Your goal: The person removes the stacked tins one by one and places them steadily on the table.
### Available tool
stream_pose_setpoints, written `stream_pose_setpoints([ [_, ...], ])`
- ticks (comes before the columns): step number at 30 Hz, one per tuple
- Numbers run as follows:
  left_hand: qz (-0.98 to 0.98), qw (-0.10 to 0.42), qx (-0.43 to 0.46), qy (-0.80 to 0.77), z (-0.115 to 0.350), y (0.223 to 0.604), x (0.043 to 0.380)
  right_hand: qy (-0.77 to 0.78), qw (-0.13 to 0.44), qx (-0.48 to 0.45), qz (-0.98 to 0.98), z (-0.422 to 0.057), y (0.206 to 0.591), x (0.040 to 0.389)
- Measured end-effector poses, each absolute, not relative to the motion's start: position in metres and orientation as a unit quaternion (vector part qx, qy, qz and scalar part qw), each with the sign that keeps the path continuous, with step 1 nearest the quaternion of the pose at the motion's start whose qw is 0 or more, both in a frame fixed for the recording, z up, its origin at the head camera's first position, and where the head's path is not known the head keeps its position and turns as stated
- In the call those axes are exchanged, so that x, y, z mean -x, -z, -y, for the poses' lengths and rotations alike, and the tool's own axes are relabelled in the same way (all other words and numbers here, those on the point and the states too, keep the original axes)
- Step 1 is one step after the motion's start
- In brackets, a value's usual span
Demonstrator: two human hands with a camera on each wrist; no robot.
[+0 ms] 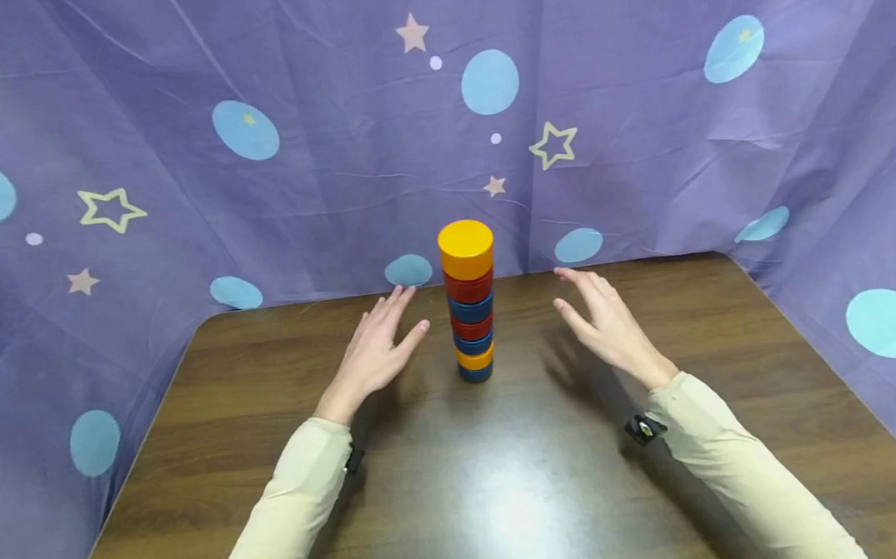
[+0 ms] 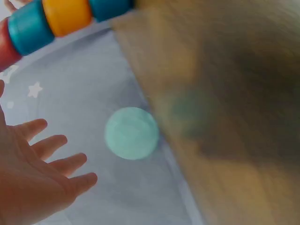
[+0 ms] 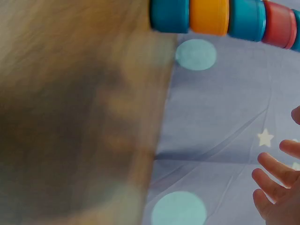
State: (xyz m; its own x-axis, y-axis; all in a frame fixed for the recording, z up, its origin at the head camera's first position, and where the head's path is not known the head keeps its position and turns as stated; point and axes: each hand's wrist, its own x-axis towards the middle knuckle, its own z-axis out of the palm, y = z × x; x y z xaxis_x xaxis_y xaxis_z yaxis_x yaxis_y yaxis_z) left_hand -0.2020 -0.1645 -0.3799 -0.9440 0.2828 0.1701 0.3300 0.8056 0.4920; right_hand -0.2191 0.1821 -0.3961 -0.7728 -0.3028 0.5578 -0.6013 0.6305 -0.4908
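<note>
A: Where's the tower [image 1: 471, 310]?

B: Upright at the centre of the head view, on the wooden table [image 1: 222, 439]. Its yellow top piece [image 1: 466, 249] rises past the table's far edge, in front of the purple curtain [image 1: 335, 109]. In the left wrist view the tower crosses the upper left corner; in the right, the upper right.

A: And the hands?

B: The left hand [image 1: 376, 349] is left of centre, the right hand [image 1: 619, 330] right of centre. Both are released, fingers extended and spread, apart from the tower.

A: How much room between?

B: A narrow gap from the left thumb to the tower; a wider one on the right.

A: And the edges?

B: Both sets of fingertips come up to the far edge in the frame. The side edges slant down to lower left and lower right, well outside the hands. The widest stretch of wood is at lower centre, between the sleeves [image 1: 299, 478], where a bright glare [image 1: 514, 514] lies.
</note>
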Motion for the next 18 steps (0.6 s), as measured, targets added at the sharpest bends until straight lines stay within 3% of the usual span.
stream_pose_setpoints([
  [18, 0.873, 0.080, 0.296, 0.380, 0.142, 0.338, 0.200, -0.369, 0.251, -0.321, 0.835, -0.154, 0.358, 0.218],
])
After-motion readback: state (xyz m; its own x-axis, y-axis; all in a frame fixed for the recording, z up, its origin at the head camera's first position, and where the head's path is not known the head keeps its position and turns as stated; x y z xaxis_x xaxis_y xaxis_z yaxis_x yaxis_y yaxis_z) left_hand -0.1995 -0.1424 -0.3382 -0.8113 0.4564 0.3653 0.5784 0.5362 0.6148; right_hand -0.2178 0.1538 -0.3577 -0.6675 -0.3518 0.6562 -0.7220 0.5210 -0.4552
